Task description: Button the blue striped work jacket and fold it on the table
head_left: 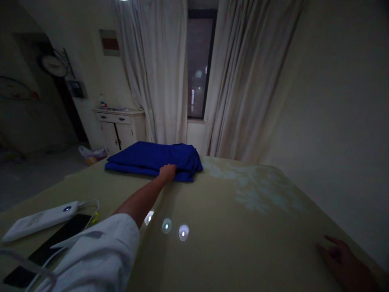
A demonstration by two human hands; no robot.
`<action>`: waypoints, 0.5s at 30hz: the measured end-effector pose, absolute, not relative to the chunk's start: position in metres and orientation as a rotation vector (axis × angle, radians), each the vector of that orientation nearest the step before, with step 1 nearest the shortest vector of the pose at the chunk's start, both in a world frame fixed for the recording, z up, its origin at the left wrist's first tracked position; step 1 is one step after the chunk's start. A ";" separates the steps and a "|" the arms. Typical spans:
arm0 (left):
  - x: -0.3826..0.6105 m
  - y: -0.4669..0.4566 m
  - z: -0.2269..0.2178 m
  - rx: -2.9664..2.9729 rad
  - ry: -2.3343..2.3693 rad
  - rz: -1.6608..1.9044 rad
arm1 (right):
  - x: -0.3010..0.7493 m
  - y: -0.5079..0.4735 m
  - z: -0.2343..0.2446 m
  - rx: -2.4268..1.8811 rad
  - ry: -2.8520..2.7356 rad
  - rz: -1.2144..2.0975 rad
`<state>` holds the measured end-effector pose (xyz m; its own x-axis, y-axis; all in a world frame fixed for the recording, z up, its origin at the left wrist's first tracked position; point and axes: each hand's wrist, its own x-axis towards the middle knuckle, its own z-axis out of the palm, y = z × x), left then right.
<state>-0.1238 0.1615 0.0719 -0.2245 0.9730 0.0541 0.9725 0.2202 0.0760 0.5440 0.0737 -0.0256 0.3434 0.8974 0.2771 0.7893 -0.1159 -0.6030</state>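
A folded blue cloth [152, 158] lies at the far side of a pale yellow-green bed [231, 219]. My left hand [167, 172] reaches out to its near edge and rests on it; the fingers curl onto the fabric, and whether they grip it is unclear. The arm wears a rolled white sleeve. My right hand [343, 259] lies flat on the bed at the lower right, fingers spread, holding nothing.
A white power bank [39, 221] with a cable and a dark phone [60, 239] lie on the bed at the left. Beyond the bed stand a white cabinet [118, 127], long curtains [243, 81] and a dark window [199, 65]. A wall runs along the right.
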 end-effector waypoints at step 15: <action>0.050 0.065 0.118 2.635 1.457 0.368 | 0.518 0.053 0.001 -1.942 -1.589 0.141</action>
<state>0.0503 0.0648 0.1183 0.5106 0.8451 0.1585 0.8190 -0.5342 0.2097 0.5181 0.0532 0.0007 0.2709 0.9167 0.2935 0.8510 -0.0856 -0.5181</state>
